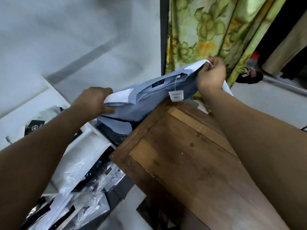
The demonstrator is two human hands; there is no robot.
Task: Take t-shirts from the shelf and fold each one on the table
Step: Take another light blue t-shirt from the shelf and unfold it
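Light blue t-shirt (149,100) stretched between both hands above the far end of the wooden table (191,163), its lower folds sagging over the table's far left corner. Left hand (93,102) curled round the shirt's left end, thumb under and fingers hidden in the cloth by a white sleeve panel. Right hand (211,73) clenched on the shirt's right end, pinching a white edge up high near the floral curtain (207,30). Dark neck label (158,85) showing inside the collar, and a white hang tag (176,95) dangling on a thin string over the table's far edge. Both bare forearms reaching in from the near corners of the view. To the left of the table, lower down, a heap of plastic-wrapped garments (79,171), black and white, some with dark printed cards. Beyond the hands, a pale wall on the left and a dark vertical frame (163,35) just beside the curtain.
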